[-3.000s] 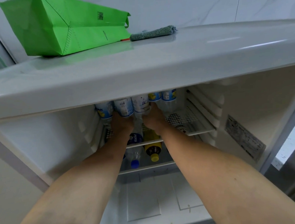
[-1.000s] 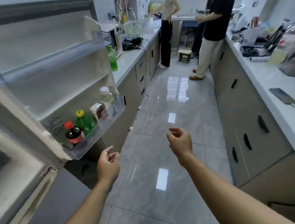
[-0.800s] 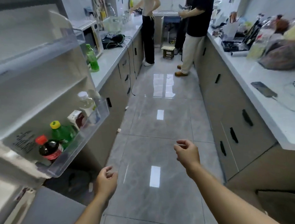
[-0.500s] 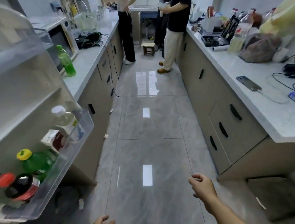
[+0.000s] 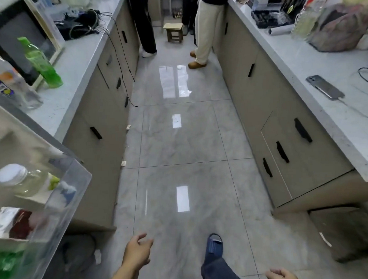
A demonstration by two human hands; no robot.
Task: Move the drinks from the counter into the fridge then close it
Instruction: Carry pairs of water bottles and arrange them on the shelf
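Both hands empty, fingers loose: left hand [image 5: 137,252], right hand [image 5: 282,276]. Green plastic bottle [image 5: 41,63] on grey counter [image 5: 76,59] ahead-left, unfetched. Fridge door's clear shelf [image 5: 55,208] stands open.

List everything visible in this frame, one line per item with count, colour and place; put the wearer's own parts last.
green bottle: one, green, left counter
clear bottle: one, clear with label, left counter near fridge door
door shelf: one, clear plastic, holding a white-capped bottle, a carton and a green bottle
cables: black bundle, left counter
phone: one, grey, right counter, plugged in
stool: one, wooden, far floor
bystanders: two, far end
foot: blue slipper
left hand: empty, low
right hand: empty, bottom edge
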